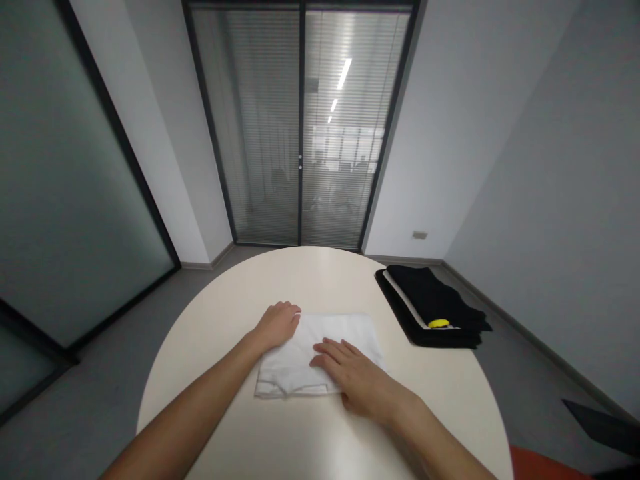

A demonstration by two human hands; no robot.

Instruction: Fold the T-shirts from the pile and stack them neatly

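A white cloth [313, 333], folded into a rough rectangle, lies flat on the round table in front of me. It may be a garment, but its kind cannot be made out. Along its upper left edge rests my left hand [277, 325], palm down, with its fingers reaching forward and slightly bent at the cloth's corner. My right hand [350, 373] lies on the right part of the cloth, fingers apart and pointing left. Both hands touch the cloth from above. Layered folds show along its near edge, and the right hand covers its lower right corner.
The pale round table [230, 293] carries a stack of folded dark cloths [425, 293] at its right edge, with a light layer between them. A small yellow object [439, 324] sits on the stack. Beyond the table stands a glass door [250, 133] with blinds.
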